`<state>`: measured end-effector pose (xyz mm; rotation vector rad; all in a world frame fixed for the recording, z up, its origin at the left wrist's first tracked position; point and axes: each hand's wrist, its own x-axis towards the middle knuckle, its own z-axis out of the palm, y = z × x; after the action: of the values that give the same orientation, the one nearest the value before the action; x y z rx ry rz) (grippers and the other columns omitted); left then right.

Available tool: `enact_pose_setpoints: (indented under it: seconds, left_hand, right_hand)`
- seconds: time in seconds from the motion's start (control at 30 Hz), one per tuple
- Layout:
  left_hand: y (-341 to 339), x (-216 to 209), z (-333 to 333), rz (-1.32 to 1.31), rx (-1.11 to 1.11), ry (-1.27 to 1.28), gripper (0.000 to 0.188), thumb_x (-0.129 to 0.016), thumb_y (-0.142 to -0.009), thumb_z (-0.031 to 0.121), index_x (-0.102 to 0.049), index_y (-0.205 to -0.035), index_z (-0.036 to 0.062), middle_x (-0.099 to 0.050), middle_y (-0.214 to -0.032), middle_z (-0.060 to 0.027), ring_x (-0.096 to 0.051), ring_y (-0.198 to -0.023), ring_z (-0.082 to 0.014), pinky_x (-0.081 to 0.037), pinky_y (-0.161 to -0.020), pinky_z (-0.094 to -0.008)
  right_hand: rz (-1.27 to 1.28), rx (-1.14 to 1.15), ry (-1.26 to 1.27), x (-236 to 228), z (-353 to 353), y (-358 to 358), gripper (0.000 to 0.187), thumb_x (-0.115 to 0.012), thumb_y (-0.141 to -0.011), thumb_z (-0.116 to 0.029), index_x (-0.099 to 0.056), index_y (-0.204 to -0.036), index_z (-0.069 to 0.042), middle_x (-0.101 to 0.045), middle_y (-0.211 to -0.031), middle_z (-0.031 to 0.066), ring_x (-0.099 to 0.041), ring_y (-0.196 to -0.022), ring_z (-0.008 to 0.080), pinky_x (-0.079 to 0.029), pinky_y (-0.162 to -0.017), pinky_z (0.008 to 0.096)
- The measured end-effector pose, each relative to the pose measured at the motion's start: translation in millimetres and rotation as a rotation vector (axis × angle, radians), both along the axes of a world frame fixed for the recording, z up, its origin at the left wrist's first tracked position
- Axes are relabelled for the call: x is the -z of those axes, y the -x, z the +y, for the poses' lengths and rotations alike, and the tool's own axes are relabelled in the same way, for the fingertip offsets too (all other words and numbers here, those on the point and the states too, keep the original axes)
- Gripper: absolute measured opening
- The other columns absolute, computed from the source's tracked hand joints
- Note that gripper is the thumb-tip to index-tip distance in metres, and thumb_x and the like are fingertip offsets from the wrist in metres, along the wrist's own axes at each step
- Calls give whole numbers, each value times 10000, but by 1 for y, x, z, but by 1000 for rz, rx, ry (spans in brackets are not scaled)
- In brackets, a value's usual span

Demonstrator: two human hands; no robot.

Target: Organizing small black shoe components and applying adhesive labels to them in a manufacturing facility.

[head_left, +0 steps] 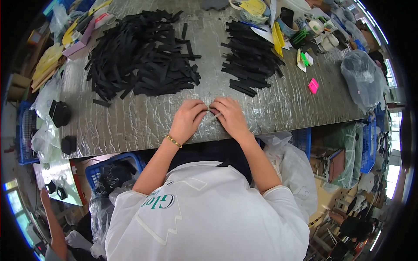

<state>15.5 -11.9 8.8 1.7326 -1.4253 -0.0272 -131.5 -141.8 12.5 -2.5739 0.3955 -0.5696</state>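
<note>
My left hand (188,119) and my right hand (230,116) meet fingertip to fingertip near the front edge of the table (135,117). Both are closed in a pinch. A small pale, thin strip (215,116) shows at my right fingers; its kind is too small to make out. What lies between my left fingertips is hidden. Beyond my left hand spreads a large loose heap of black strips (143,56). A smaller, neater pile of black strips (250,56) lies beyond my right hand.
A pink piece (313,85) and a green clip-like item (304,59) lie to the right. Cups and tools crowd the far right, near a clear plastic bag (362,78). Black blocks (60,114) stand at the left edge. A blue basket (93,172) sits below the table.
</note>
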Motion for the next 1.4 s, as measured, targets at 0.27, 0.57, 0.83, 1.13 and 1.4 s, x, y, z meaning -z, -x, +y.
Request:
enact_pose_setpoints:
  seconds: [0.27, 0.57, 0.83, 1.13, 1.4]
  left_hand:
    - [12, 3, 8, 41, 62, -57, 248, -661, -759, -38, -718, -990, 30, -670, -987, -96, -627, -940, -303, -528, -829, -395]
    - [20, 2, -1, 15, 80, -28, 254, -642, -758, -30, -716, -993, 28, -670, -996, -89, -627, -937, -291, -530, -826, -385]
    - [21, 6, -3, -20, 88, -62, 273, -623, -753, -20, -723, -998, 48, -656, -968, -66, -624, -921, -269, -535, -801, -365]
    - [20, 2, -3, -70, 94, -121, 276, -660, -783, -14, -750, -1028, 75, -660, -968, -55, -622, -901, -260, -532, -776, -366]
    - [19, 5, -4, -79, 84, -119, 254, -669, -789, 5, -753, -1015, 86, -659, -953, -39, -622, -886, -252, -533, -763, -360]
  right_hand:
    - [-81, 374, -99, 2, 29, 12, 215, -737, -824, -110, -617, -973, -11, -593, -958, 141, -574, -923, 356, -450, -816, 443]
    - [-52, 473, -272, 6, 34, 15, 196, -730, -834, -89, -644, -994, -17, -601, -962, 133, -586, -908, 358, -460, -812, 434]
    - [-313, 410, -301, -11, 6, 20, 211, -559, -995, -168, -627, -921, 18, -582, -890, 145, -586, -859, 327, -462, -795, 413]
    - [-168, 325, -650, -14, 1, 21, 259, -583, -1005, -199, -664, -962, 43, -692, -792, 143, -691, -702, 222, -524, -653, 314]
    - [-132, 277, -594, -13, 4, 18, 223, -656, -949, -165, -684, -943, 57, -701, -811, 167, -694, -694, 230, -520, -652, 313]
